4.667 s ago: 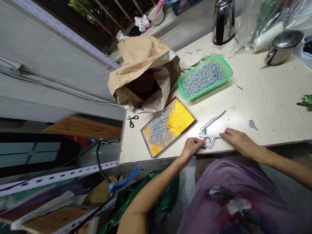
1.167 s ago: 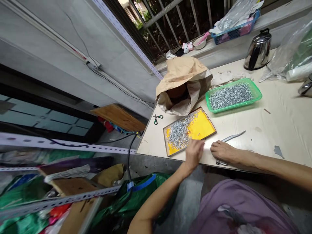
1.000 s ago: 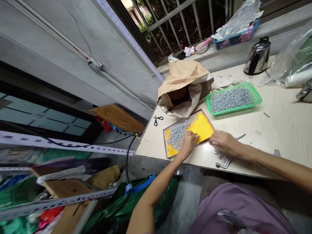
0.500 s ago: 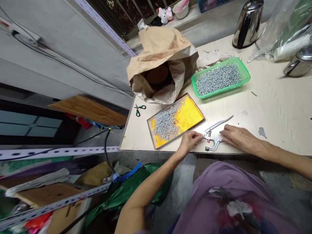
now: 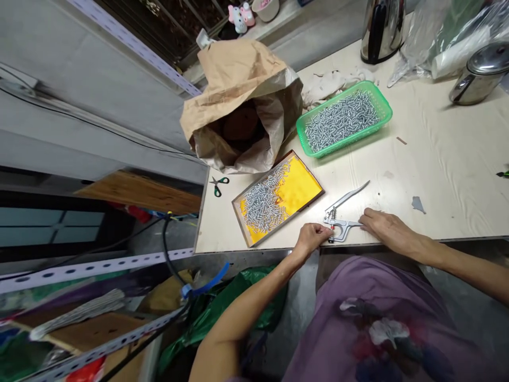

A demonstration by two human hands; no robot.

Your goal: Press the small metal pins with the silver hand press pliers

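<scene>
Silver hand-press pliers [image 5: 344, 225] with a spring and a red part at the jaw lie at the table's front edge. Their long upper lever [image 5: 350, 196] stands spread away from the lower handle. My right hand [image 5: 384, 227] grips the end of that lower handle. At the jaw is my left hand [image 5: 310, 236], its thumb and finger pinched together; whatever is between them is too small to make out. Left of the pliers sits a shallow tray [image 5: 304, 182] with a yellow bottom, holding a heap of small silver metal pins [image 5: 264, 204].
A green plastic basket [image 5: 345, 147] full of similar metal pins stands behind the tray. Beside it is an open brown paper bag [image 5: 246, 63]. Scissors [image 5: 218, 185] lie at the left; a steel kettle [image 5: 382, 32] and a steel pot [image 5: 479, 74] stand at the back right.
My left hand has moved from the pliers' upper jaw area down to the lower jaw end. The pliers have turned slightly, my right hand still on their handle. The camera view has shifted.
</scene>
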